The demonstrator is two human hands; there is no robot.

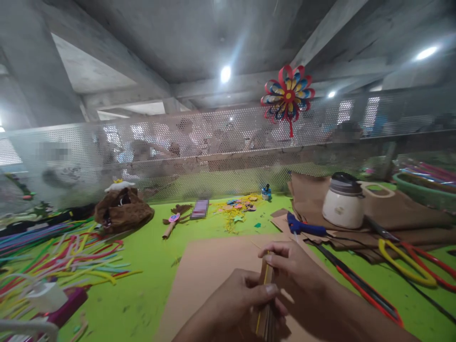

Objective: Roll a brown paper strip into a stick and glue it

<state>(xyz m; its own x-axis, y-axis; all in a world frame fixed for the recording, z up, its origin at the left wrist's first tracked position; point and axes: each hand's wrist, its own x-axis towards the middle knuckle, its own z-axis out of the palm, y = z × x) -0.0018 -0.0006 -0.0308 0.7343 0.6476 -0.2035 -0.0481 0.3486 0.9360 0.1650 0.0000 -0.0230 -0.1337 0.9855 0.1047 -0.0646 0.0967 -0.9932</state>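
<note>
My left hand (245, 294) wraps round a narrow bundle of folded brown paper (262, 319), held upright low in the head view. Along the bundle's face runs a thin yellow strip (267, 274). At the bundle's upper end my right hand (294, 266) pinches the paper and the strip between thumb and fingers. Both hands are closed, and the bundle's lower end passes out of view. Beneath them a large sheet of brown paper (199, 270) lies on the green table (117, 304).
Right: a blue glue gun (306, 228), a white jar (342, 206), scissors (409, 266), a long black-and-orange tool (370, 287). Left: coloured strips (78, 259), a power strip (67, 306), a brown cloth bag (123, 211). Behind: a brown paper figure (173, 221), small cutouts (238, 206), a perforated screen (213, 152).
</note>
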